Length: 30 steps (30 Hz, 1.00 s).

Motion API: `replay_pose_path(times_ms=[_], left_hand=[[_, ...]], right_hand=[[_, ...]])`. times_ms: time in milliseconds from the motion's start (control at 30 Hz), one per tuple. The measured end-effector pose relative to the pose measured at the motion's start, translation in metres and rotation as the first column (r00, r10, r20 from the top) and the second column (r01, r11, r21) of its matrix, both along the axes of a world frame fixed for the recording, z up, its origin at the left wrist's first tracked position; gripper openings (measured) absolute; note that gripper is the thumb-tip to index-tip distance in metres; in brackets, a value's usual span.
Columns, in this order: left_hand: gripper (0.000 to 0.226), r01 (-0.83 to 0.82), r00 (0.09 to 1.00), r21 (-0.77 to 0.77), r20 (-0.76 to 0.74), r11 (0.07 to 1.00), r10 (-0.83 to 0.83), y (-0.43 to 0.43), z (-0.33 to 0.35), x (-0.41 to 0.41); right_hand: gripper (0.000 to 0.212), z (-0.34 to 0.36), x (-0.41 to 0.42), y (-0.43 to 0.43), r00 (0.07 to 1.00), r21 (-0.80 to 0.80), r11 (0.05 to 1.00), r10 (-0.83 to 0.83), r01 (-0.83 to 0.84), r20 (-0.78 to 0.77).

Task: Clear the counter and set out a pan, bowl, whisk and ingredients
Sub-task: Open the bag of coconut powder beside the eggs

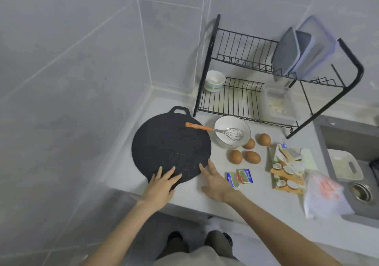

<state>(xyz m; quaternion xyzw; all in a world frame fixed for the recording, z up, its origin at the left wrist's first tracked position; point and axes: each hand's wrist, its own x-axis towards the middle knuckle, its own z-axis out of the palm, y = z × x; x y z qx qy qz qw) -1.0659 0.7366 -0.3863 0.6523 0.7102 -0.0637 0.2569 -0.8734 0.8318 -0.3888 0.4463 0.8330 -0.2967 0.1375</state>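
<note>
Fingers (171,172) of the left hand (162,185) lie straight and slightly spread, flat on the near edge of the pan (170,142), gripping nothing. Beside it, the right hand (215,181) is also open and holds nothing. Its fingers are fanned, the two longest reach the pan's lower right rim, and the thumb is over the counter (256,200). I cannot tell whether those tips actually touch the rim.

The pan is a flat, round, black griddle, left of centre in the frame, with its loop handle pointing away toward the wall corner. Its near edge sits close to the counter's front lip, under the left palm.

Just beside the pan's upper right edge stands a white bowl (222,123). A whisk (217,130) lies in it, wire head inside, orange handle sticking out to the left over the pan's rim. Four brown eggs (235,156) lie loose below and to the right of the bowl. Two butter packets (240,176) lie just right of the right hand.

This looks like the pan being settled into place. It is best done as a short slide under flat palms, both hands moving together, not a lift. The whisk handle crosses the rim, so any turn or hard push would likely drag it. That could tip the whisk out or knock the bowl toward the eggs, which could roll. A gentle nudge back from the lip should be enough.
</note>
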Motion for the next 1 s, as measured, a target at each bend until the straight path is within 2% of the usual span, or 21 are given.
replay_pose_path(times_ms=[300, 433, 567, 667, 733, 800, 933, 1000], left_hand=[[0.059, -0.036, 0.999, 0.017, 0.029, 0.999, 0.035, 0.007, 0.002, -0.022], [0.054, -0.066, 0.995, 0.081, 0.081, 0.994, 0.06, 0.016, 0.004, -0.012], [0.052, -0.133, 0.956, 0.16, 0.279, 0.978, 0.085, 0.036, 0.014, 0.011], [0.053, -0.221, 0.875, 0.157, 0.468, 0.962, 0.124, 0.057, 0.024, 0.033], [0.055, -0.256, 0.811, 0.103, 0.563, 0.961, 0.156, 0.073, 0.027, 0.047], [0.058, -0.301, 0.71, -0.009, 0.666, 0.954, 0.23, 0.09, 0.031, 0.064], [0.061, -0.401, 0.436, -0.243, 0.797, 0.883, 0.417, 0.12, 0.04, 0.092], [0.056, -0.416, 0.34, -0.291, 0.829, 0.862, 0.444, 0.131, 0.043, 0.1]], right_hand=[[0.072, 0.005, -0.005, -0.007, 1.0, -0.037, 0.999, -0.017, 0.017, -0.008], [0.053, 0.019, 0.007, 0.001, 0.985, 0.066, 0.995, -0.067, 0.078, -0.157], [0.027, 0.034, 0.037, 0.011, 0.881, 0.226, 0.902, -0.26, 0.368, -0.396], [0.021, 0.04, 0.064, 0.028, 0.739, 0.221, 0.778, -0.407, 0.588, -0.537], [0.029, 0.045, 0.077, 0.043, 0.647, 0.157, 0.723, -0.473, 0.673, -0.598], [0.044, 0.05, 0.086, 0.062, 0.596, 0.075, 0.694, -0.551, 0.716, -0.584], [0.06, 0.05, 0.094, 0.095, 0.629, -0.003, 0.728, -0.595, 0.686, -0.5], [0.064, 0.052, 0.095, 0.105, 0.66, -0.025, 0.75, -0.597, 0.662, -0.455]])
